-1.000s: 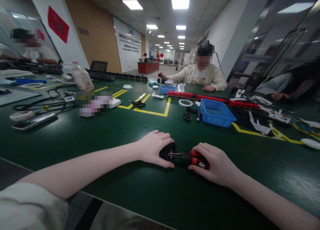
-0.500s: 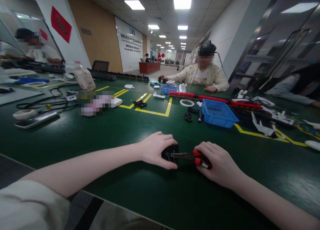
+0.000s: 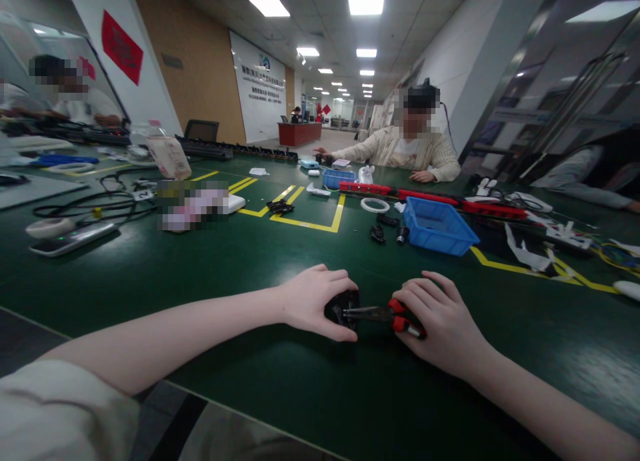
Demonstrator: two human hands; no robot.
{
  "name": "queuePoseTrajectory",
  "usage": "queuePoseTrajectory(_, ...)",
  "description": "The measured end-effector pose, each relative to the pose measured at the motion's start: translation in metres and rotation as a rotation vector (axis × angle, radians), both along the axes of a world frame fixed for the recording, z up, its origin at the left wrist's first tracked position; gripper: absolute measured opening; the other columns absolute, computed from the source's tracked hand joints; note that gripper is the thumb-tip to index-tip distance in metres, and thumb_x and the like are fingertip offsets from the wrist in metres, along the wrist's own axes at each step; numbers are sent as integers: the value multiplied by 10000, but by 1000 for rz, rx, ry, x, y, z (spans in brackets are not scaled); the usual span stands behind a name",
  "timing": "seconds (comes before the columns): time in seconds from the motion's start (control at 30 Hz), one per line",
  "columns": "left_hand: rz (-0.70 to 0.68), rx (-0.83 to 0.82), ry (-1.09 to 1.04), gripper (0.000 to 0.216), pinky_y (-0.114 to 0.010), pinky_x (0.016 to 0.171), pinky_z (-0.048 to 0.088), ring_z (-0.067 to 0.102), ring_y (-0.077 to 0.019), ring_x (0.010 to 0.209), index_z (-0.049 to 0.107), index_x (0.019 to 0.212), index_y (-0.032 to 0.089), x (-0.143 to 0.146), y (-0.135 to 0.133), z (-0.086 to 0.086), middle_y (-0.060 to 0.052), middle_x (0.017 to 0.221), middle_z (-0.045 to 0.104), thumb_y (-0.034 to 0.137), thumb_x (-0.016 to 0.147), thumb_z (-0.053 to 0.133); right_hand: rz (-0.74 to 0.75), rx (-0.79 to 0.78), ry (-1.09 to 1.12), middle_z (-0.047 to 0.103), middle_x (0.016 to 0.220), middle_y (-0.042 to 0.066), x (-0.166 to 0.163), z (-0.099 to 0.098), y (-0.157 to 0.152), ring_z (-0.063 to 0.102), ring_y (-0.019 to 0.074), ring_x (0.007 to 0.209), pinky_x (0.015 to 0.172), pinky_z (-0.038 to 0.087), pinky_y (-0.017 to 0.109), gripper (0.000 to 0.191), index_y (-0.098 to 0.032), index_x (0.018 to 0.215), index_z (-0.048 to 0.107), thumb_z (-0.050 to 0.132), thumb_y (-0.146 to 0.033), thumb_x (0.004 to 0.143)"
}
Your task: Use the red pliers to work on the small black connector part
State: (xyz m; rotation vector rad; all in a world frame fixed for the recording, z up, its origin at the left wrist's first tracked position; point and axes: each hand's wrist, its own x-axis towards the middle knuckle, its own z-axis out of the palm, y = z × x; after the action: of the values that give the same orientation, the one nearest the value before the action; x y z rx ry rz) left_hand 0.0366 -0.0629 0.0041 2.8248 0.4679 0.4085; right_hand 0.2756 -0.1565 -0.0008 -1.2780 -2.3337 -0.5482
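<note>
My left hand (image 3: 316, 305) grips a small black part (image 3: 336, 309) low over the green table, thumb on the near side and fingers on the far side. What exactly the part is I cannot make out. In my right hand (image 3: 440, 321) are needle-nose pliers (image 3: 373, 313) with red and black handles. Their long jaws point left and reach the black part's right side. Whether the jaw tips pinch anything is too small to tell. My right index finger is lifted off the handles, while the other fingers stay curled round them.
A blue bin (image 3: 440, 226) stands ahead on the right, with black pieces (image 3: 378, 233) and a white ring (image 3: 375, 205) beside it. More black pieces (image 3: 281, 208) lie within yellow tape. Behind runs a red strip (image 3: 430, 197); a person (image 3: 407, 147) sits across the table. Cables (image 3: 95, 201) lie left.
My right index finger has lifted from the pliers' handles. The pliers and the black part have hardly moved. The person across has shifted the head slightly and raised a hand.
</note>
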Motion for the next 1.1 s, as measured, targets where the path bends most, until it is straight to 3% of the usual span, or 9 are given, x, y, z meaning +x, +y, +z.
queuePoseTrajectory(0.3, -7, 24, 2, 680, -303, 777, 387, 587, -180, 839, 523, 1131, 157, 0, 1, -1, -34, 1011, 609, 666, 692, 627, 13, 86, -95, 682, 887, 60, 0, 2, -1, 602, 264, 952, 996, 330, 500, 204, -217, 942, 571, 538, -229, 741)
queuePoseTrajectory(0.6, -46, 83, 1, 696, -301, 737, 374, 583, -185, 822, 538, 1112, 156, -1, 1, -2, -36, 962, 612, 702, 685, 591, 48, 137, -117, 684, 849, 54, -2, 3, -2, 609, 258, 953, 1011, 320, 468, 195, -203, 923, 575, 525, -217, 735)
queuePoseTrajectory(1.1, 12, 211, -53, 762, -336, 843, 378, 580, -221, 955, 454, 1237, 152, -4, -4, -3, -75, 1086, 599, 653, 690, 631, 53, -95, -11, 670, 852, 37, 0, 4, 1, 615, 229, 935, 1027, 340, 471, 226, -208, 896, 579, 580, -228, 671)
